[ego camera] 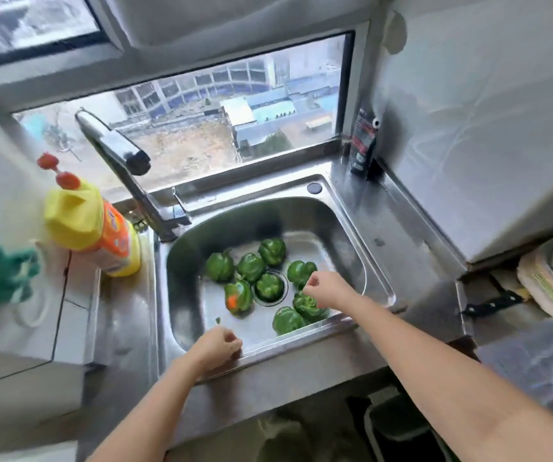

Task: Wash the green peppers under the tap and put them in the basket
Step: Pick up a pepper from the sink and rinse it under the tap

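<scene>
Eight glossy green bell peppers (270,282) lie loose in the bottom of the stainless steel sink (380,285), one sitting over the round drain (270,288) and one with an orange patch (238,296) to its left. The left hand (217,346) rests at the sink's near rim, fingers curled in, grasping nothing visible. The right hand (326,290) hovers loosely curled just above the nearest peppers, apparently empty. The chrome tap (118,155) reaches over from the back left, beside a yellow and orange detergent bottle (95,228) on the steel worktop (411,235).
</scene>
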